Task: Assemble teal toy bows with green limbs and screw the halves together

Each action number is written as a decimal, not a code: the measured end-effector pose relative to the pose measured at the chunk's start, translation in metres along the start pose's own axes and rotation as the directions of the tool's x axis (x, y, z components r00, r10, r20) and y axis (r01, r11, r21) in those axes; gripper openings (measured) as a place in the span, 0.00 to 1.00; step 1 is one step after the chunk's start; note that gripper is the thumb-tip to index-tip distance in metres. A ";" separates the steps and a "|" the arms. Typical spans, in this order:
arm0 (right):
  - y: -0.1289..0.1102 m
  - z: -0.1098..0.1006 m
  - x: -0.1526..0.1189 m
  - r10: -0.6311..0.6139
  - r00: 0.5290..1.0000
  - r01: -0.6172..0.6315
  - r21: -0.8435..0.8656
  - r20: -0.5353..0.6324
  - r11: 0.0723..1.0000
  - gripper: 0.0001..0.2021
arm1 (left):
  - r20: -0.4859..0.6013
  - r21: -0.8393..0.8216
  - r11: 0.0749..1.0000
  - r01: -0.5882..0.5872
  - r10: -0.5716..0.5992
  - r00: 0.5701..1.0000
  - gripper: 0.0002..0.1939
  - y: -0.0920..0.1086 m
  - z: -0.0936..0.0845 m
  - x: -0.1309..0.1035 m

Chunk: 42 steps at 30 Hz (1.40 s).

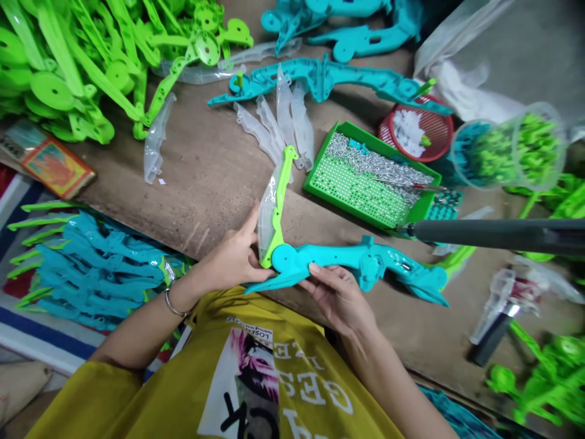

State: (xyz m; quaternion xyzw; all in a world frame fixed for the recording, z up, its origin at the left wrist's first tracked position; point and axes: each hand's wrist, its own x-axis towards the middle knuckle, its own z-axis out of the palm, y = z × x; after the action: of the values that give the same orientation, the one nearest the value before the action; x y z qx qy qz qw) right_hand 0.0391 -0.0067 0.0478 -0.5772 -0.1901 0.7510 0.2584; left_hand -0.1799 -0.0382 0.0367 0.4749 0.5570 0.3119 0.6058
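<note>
Frame in turquoise (336,257) is clamped by right grip (342,299), seemingly for steadiness, green limb (280,204) pinched by left grip (232,255) alongside.

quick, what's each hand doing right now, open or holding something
Left hand: closed around the lower end of the green arm and its clear strip.
Right hand: closed, holding the teal body.

Green pieces (55,91) cut off top and left, the dark rod (493,235) sliced by the right edge, right hand (342,302) fingertips partly hidden behind the teal piece (329,258)!
</note>
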 end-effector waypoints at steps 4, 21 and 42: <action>-0.001 -0.001 -0.001 -0.004 1.000 0.004 0.016 0.009 1.000 0.13 | -0.043 0.017 1.000 -0.022 0.023 0.999 0.63 -0.003 0.004 -0.001; -0.009 0.011 0.012 -0.088 0.992 0.068 0.193 0.095 0.979 0.17 | -0.249 -0.793 0.603 -0.092 -0.182 0.951 0.39 -0.023 0.080 -0.026; -0.107 -0.012 0.074 -0.819 0.532 0.147 -0.976 0.216 -0.162 0.28 | -0.374 -0.913 0.312 -0.262 -0.388 0.842 0.35 0.001 0.134 0.028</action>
State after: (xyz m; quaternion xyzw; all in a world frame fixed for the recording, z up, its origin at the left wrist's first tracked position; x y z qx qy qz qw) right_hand 0.0542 0.1231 0.0500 -0.6268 -0.7641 0.0666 0.1368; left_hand -0.0443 -0.0429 0.0177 -0.1025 0.4291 0.6700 0.5970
